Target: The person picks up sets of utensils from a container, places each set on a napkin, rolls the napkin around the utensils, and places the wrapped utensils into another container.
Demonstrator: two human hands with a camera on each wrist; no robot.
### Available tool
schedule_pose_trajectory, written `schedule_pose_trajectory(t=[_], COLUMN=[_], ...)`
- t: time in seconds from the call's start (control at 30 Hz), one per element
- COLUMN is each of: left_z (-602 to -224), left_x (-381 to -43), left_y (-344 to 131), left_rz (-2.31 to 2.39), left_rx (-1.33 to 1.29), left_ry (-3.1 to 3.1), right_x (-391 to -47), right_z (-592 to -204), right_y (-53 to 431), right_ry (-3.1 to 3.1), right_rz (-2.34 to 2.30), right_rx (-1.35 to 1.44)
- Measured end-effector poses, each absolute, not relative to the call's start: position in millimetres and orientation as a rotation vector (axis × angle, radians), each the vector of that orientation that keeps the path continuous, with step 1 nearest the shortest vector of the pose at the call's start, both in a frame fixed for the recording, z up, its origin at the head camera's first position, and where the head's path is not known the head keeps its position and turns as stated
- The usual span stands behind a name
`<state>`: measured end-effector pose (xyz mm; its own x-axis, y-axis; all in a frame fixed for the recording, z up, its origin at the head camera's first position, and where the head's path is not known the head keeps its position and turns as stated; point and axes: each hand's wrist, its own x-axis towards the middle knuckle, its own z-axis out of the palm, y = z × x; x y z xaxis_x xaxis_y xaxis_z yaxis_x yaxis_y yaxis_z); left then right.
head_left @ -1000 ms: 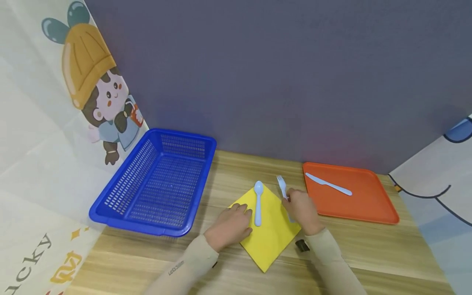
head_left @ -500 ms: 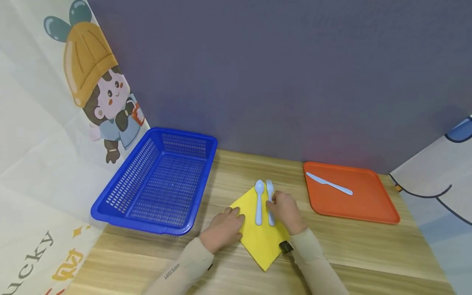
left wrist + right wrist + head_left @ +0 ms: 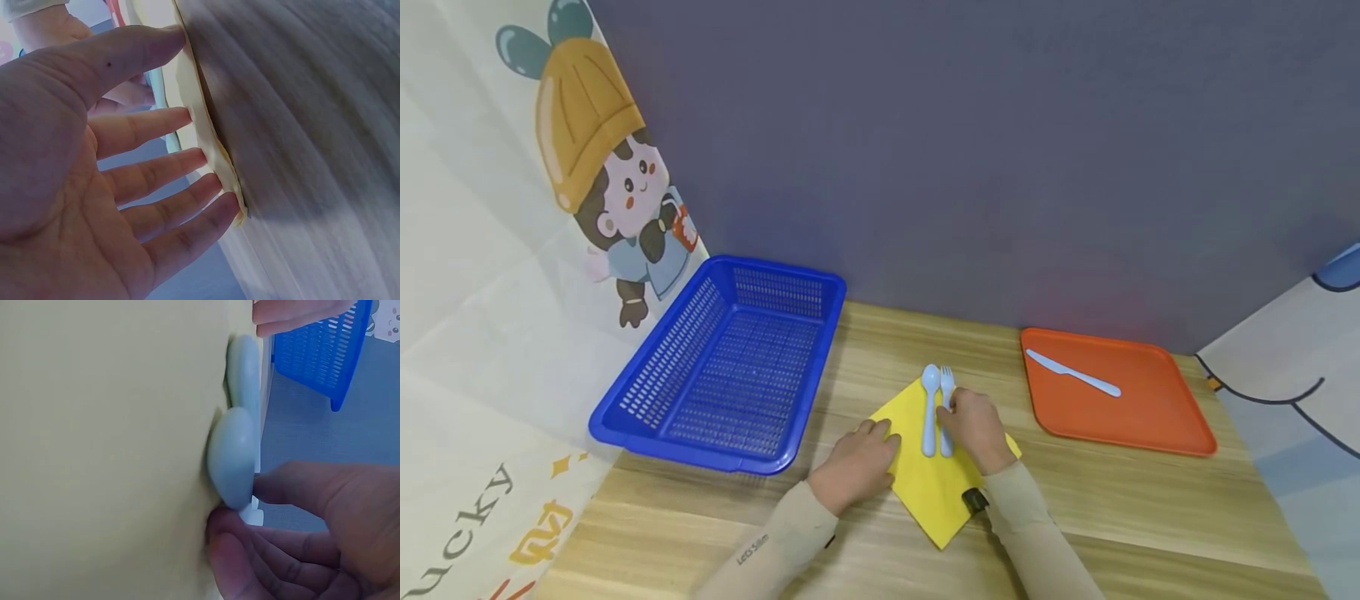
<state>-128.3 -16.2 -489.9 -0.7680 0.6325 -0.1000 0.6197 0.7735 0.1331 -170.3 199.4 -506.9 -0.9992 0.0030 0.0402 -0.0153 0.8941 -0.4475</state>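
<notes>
A light blue fork lies on the yellow napkin, close beside a light blue spoon. My right hand pinches the fork by its handle between thumb and fingers; in the right wrist view the handle end shows between them. My left hand rests on the napkin's left edge. In the left wrist view its fingers are spread and nearly straight, with the tips touching the napkin's folded edge.
A blue perforated basket stands at the left on the wooden table. At the right an orange tray holds a light blue knife. A grey panel rises behind.
My right hand has brought the fork leftward onto the napkin until it lies next to the spoon. My left hand shifted slightly left early on, then stayed on the napkin's edge.
</notes>
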Motion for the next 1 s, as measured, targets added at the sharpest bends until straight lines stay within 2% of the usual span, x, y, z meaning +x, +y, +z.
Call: schedule_pose_trajectory(t=[1.0], left_z=[-491.3], left_x=[-129.1], left_y=[-18.4], left_rz=[0.149], left_rx=[1.016], left_ry=[2.811], right_x=[-169.6], right_z=[-507.6], right_y=[197.5], right_ry=[-3.016], right_rz=[0.699], right_rx=[0.031])
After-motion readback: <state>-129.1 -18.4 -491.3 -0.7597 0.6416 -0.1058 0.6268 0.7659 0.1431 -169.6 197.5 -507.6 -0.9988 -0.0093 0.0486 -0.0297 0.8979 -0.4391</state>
